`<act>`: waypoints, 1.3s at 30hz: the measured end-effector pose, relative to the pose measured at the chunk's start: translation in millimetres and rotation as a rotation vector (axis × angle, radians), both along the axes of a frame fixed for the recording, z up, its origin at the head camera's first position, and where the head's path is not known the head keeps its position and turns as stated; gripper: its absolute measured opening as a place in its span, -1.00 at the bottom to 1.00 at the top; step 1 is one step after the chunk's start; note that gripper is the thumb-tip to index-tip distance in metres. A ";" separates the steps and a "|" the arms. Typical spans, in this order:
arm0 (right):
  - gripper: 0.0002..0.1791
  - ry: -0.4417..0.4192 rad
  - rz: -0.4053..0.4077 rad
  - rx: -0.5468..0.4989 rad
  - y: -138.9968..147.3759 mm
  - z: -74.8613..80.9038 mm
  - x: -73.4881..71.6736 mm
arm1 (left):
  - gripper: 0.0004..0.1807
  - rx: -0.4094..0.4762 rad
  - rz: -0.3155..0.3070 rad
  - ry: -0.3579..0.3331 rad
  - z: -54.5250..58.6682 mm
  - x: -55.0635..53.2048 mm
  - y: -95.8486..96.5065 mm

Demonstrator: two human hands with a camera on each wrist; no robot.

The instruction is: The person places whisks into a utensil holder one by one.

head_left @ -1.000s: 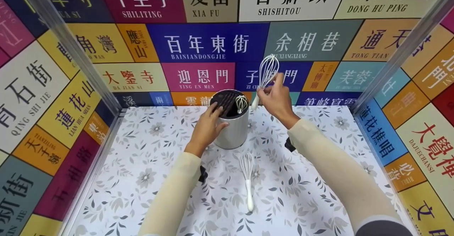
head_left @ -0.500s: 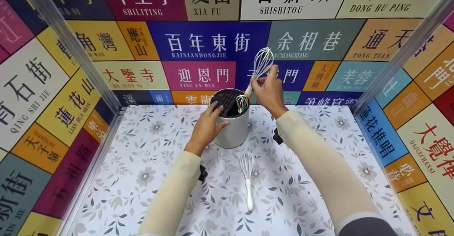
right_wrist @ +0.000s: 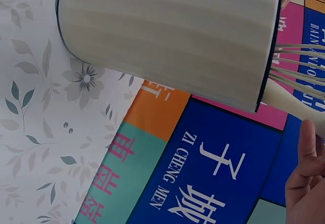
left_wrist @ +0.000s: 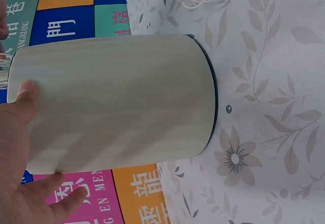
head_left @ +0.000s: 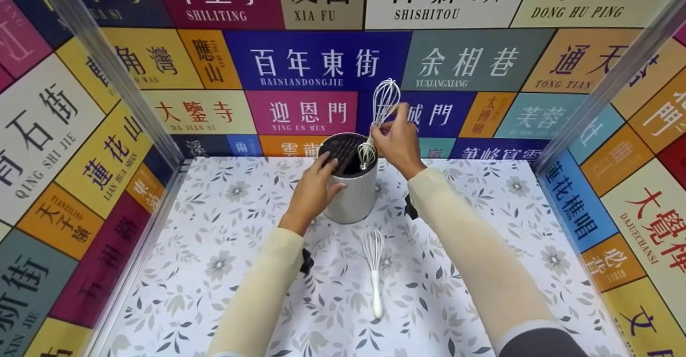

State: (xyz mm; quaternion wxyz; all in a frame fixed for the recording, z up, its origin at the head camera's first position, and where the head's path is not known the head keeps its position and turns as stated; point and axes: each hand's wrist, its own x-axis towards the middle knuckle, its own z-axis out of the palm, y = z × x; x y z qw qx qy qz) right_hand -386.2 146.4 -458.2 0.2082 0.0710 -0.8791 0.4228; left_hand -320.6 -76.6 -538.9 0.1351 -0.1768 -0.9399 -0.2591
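my right grip (head_left: 397, 142) pinches whisk (head_left: 385, 104), wires up — handle at mouth of canister (head_left: 351, 204), can't tell if inside | left grip (head_left: 311, 193) holds canister near rim | second whisk (head_left: 366, 155) in it — third whisk (head_left: 375, 284) on desk (head_left: 225, 298)

Cream sleeves (head_left: 471, 250), black wrist pieces (head_left: 306, 261)
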 end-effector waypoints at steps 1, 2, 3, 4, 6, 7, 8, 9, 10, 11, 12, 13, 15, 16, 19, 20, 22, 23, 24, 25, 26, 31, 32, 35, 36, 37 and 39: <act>-0.49 0.006 -0.004 0.001 0.1 -1.2 -0.5 | -0.29 0.003 -0.002 0.003 0.1 0.1 0.0; -0.49 0.013 -0.007 0.001 0.3 -2.3 -0.8 | -0.29 0.007 -0.003 0.006 0.2 0.1 0.0; -0.49 0.017 -0.011 -0.002 0.5 -3.1 -1.1 | -0.29 0.006 -0.003 0.003 0.2 0.1 0.0; -0.49 0.017 -0.017 -0.002 0.8 -3.6 -1.1 | -0.30 0.006 -0.003 -0.001 0.3 0.3 0.0; -0.48 0.013 -0.022 0.000 1.1 -4.6 -0.7 | -0.30 0.007 -0.003 -0.012 0.6 0.8 -0.1; -0.47 0.006 -0.022 0.001 1.0 -4.7 0.0 | -0.30 0.004 0.000 -0.016 0.7 0.8 -0.2; -0.46 0.000 -0.020 0.006 0.7 -5.1 0.5 | -0.29 0.001 0.002 -0.019 0.9 0.9 -0.4; -0.46 -0.006 -0.017 0.012 0.3 -5.6 0.9 | -0.29 0.000 0.004 -0.019 1.1 1.0 -0.5; -0.45 -0.014 -0.011 0.015 -0.1 -6.4 1.2 | -0.30 0.000 0.004 -0.017 1.2 0.9 -0.6; -0.45 -0.021 -0.005 0.017 -0.7 -7.3 1.5 | -0.30 -0.001 0.005 -0.017 1.4 1.0 -0.8; -0.45 -0.027 -0.001 0.018 -1.2 -8.4 1.7 | -0.29 -0.003 0.006 -0.019 1.6 1.0 -0.9; -0.46 -0.033 0.001 0.020 -1.7 -9.6 1.9 | -0.29 -0.002 0.006 -0.020 1.6 1.1 -1.0; -0.45 -0.038 0.011 0.009 -2.3 -12.5 1.9 | -0.29 -0.001 0.003 -0.028 1.5 1.2 -1.1; -0.46 -0.040 0.015 0.003 -2.4 -14.1 2.0 | -0.29 0.000 0.002 -0.033 1.5 1.2 -1.2; -0.45 -0.046 0.024 -0.001 -2.4 -18.6 2.8 | -0.28 0.002 0.000 -0.043 1.3 1.2 -1.3; -0.44 -0.049 0.027 -0.001 -2.4 -20.0 3.0 | -0.28 0.002 -0.001 -0.042 1.3 1.1 -1.4; -0.44 -0.054 0.029 0.002 -2.5 -22.5 3.4 | -0.28 0.006 -0.004 -0.035 1.5 1.2 -1.4; -0.43 -0.057 0.029 0.002 -2.5 -23.5 3.5 | -0.28 0.008 -0.006 -0.030 1.5 1.2 -1.4; -0.42 -0.061 0.031 -0.001 -2.7 -24.3 3.5 | -0.29 0.010 -0.008 -0.025 1.6 1.0 -1.3; -0.40 -0.064 0.032 -0.002 -2.8 -24.9 3.5 | -0.29 0.011 -0.009 -0.019 1.7 0.8 -1.2; -0.38 -0.066 0.036 -0.003 -2.8 -25.3 3.3 | -0.29 0.010 -0.010 -0.016 1.7 0.9 -1.1; -0.23 -0.092 0.066 0.044 -0.8 -25.9 3.3 | -0.29 -0.012 -0.001 -0.020 1.7 0.8 -0.7; -0.21 -0.099 0.076 0.061 -0.2 -25.9 3.4 | -0.29 -0.016 0.000 -0.022 1.7 0.8 -0.7; -0.22 -0.122 0.097 0.115 1.4 -26.0 3.1 | -0.29 -0.012 -0.001 -0.020 1.4 0.4 -0.7; -0.24 -0.127 0.099 0.131 1.9 -26.0 3.0 | -0.29 -0.009 -0.002 -0.018 1.2 0.2 -0.8; -0.25 -0.131 0.102 0.143 2.2 -26.0 2.9 | -0.29 -0.007 -0.003 -0.018 0.9 0.1 -0.7; -0.29 -0.132 0.104 0.167 2.8 -25.9 3.2 | -0.29 -0.005 -0.005 -0.017 0.4 -0.1 -0.8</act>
